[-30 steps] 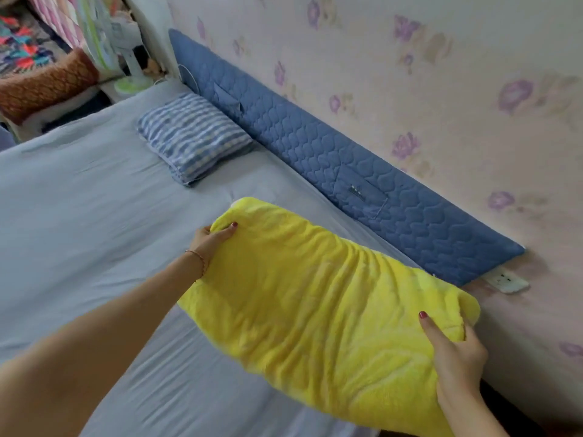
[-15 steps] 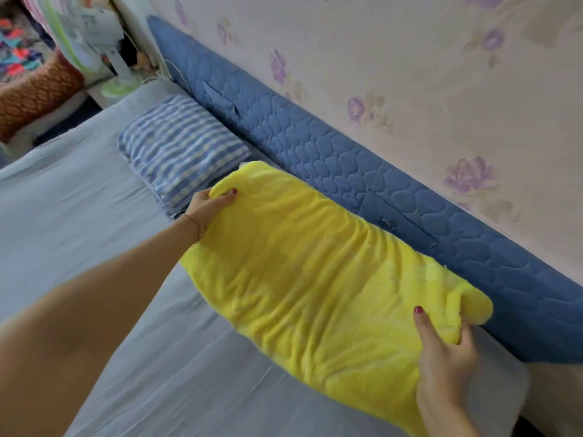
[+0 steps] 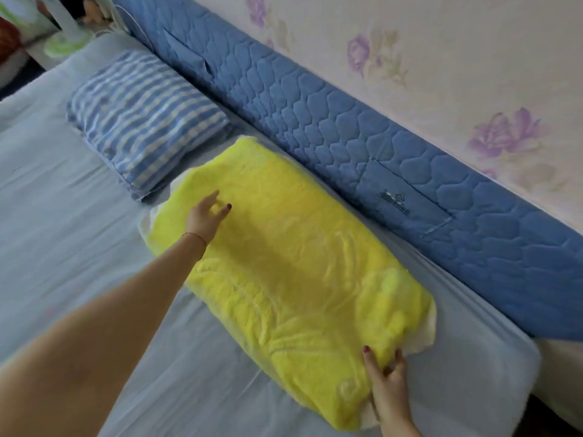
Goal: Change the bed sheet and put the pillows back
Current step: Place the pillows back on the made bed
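Unreadably small logo [image 3: 395, 204] on quilted headboard pad [image 3: 315, 121]

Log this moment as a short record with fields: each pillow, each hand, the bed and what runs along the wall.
yellow pillow: lies flat on the light blue sheet, long side along the blue quilted pad
striped pillow: on the sheet, just beyond the yellow pillow's far end
left hand: fingers spread, resting on the yellow pillow's far end
right hand: holds the near corner, thumb on top
blue quilted pad: lines the flowered wall
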